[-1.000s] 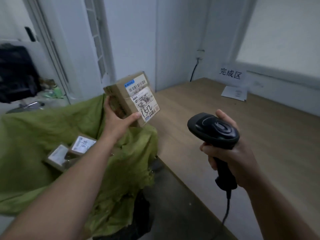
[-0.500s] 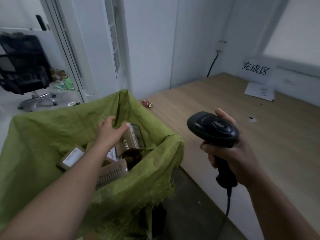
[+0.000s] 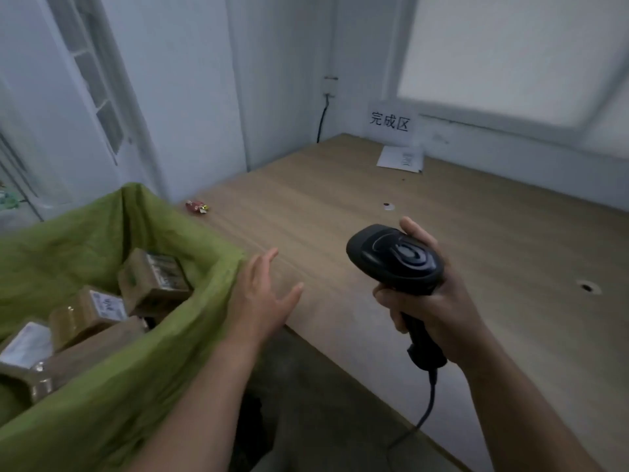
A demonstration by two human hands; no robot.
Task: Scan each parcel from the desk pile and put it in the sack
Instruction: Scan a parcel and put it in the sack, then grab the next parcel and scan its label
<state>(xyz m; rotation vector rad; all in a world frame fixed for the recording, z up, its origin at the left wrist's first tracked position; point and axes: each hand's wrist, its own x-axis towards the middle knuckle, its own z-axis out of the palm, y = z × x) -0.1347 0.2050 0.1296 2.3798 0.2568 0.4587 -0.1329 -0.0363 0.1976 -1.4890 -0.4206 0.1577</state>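
**Free left hand sits between sack and desk, next parcel out of view**

The green sack (image 3: 68, 240) stands at the left, its rim beside the desk edge. Several boxed parcels (image 3: 153, 281) lie inside it, below and left of the left hand (image 3: 262, 301). That hand hovers just right of the rim, empty, with fingers straight and spread, pointing forward over the desk (image 3: 374, 199). Further right, the right hand (image 3: 432, 311) is wrapped round the handle of the scanner (image 3: 394, 260), whose head is turned leftward. No unscanned parcel shows, so I cannot tell which way the pile lies; the left hand looks free to fetch
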